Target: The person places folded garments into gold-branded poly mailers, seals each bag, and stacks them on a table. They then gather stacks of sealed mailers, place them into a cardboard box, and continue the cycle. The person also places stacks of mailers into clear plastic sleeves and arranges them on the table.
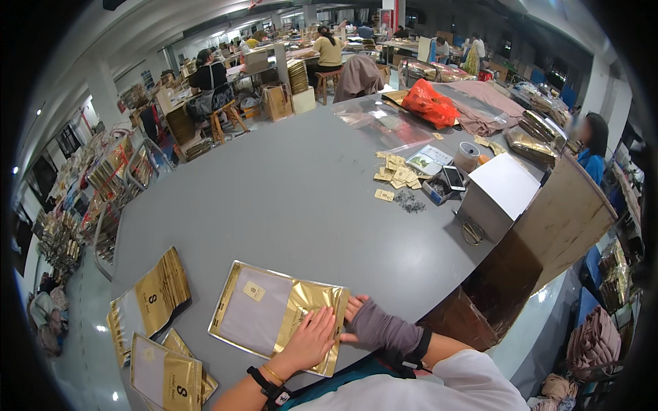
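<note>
A flat gold-and-clear plastic garment bag lies on the grey table in front of me. Folded pale lilac fabric and a small cream tag show through its clear part. My left hand rests flat on the bag's gold end, palm down, fingers extended. Beside that end is my right hand, its thumb at the bag's edge and its fingers spread from the thumb. A purple-grey fabric sleeve covers much of that hand and wrist. No grip on the bag is visible.
To the left lie a stack of gold bags and several filled bags. Farther right are cream tags, small black fasteners, a phone, scissors and a white box. A wooden panel borders the table's right side.
</note>
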The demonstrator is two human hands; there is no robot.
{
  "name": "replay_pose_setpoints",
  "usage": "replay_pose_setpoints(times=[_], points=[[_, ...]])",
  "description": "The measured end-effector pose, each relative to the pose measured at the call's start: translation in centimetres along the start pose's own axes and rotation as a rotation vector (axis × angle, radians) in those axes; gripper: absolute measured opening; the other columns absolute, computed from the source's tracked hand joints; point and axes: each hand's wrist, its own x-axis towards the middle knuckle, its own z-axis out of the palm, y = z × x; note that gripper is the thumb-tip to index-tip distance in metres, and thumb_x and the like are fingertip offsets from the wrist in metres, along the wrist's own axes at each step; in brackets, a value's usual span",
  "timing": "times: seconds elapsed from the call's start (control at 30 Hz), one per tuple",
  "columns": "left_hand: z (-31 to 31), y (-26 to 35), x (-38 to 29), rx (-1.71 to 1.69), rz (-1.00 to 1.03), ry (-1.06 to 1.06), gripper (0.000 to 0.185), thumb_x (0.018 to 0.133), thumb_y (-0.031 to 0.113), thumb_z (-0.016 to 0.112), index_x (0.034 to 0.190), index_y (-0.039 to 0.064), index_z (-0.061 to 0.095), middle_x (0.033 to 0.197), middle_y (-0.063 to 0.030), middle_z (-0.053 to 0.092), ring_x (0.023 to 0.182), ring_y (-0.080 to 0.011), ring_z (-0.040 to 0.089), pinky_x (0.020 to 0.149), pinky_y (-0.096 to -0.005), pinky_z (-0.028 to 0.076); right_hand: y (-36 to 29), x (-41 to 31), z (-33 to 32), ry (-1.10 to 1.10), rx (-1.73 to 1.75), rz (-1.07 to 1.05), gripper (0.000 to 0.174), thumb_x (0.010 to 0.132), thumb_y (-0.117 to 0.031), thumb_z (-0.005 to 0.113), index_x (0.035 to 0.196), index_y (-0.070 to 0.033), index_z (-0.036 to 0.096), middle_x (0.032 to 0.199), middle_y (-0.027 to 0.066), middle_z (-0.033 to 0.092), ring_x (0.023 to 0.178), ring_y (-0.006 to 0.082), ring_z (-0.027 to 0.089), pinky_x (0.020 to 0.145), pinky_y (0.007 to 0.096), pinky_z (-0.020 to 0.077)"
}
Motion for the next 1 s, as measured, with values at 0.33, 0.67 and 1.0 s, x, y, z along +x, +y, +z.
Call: replay_pose_setpoints(times=[0.33, 0.67, 1.0], points=[[0.8, -0.1, 0.1, 0.084, 0.003, -0.027, 0.058, 0.101, 0.035, 0.056, 0.145, -0.003, 0.049, 0.157, -0.0209, 0.044, 0.149, -0.0347, 0.036, 0.123, -0.0495, 0.024, -0.6, 0.5, -1.8, 0.168, -0.022, 0.084, 0.039, 0.087, -0.011, 0.069, 0.123, 0.002, 0.063, 0.131, 0.0216, 0.064, 0.121, 0.0382, 0.062, 0.096, 0.0498, 0.0497], [-0.7, 1.7, -7.7, -0.316, 0.154, -0.033, 0.050, 0.092, 0.027, 0.070, 0.127, -0.006, 0.059, 0.139, -0.0178, 0.057, 0.128, -0.0368, 0.053, 0.107, -0.0439, 0.047, 0.4, 0.9, 1.6, 0.174, -0.211, 0.028, 0.047, 0.085, -0.013, 0.067, 0.127, 0.007, 0.061, 0.136, 0.0274, 0.060, 0.128, 0.0416, 0.058, 0.103, 0.0502, 0.0497], [2.8, 2.6, -9.3, -0.085, 0.236, 0.356, 0.016, 0.087, 0.012, 0.061, 0.091, -0.004, 0.063, 0.109, -0.0184, 0.060, 0.115, -0.0369, 0.056, 0.108, -0.0390, 0.046, -4.2, 0.5, -0.6, 0.002, -0.007, -0.020, 0.045, 0.082, -0.028, 0.078, 0.117, -0.002, 0.068, 0.121, 0.0224, 0.063, 0.116, 0.0398, 0.061, 0.093, 0.0511, 0.0505]])
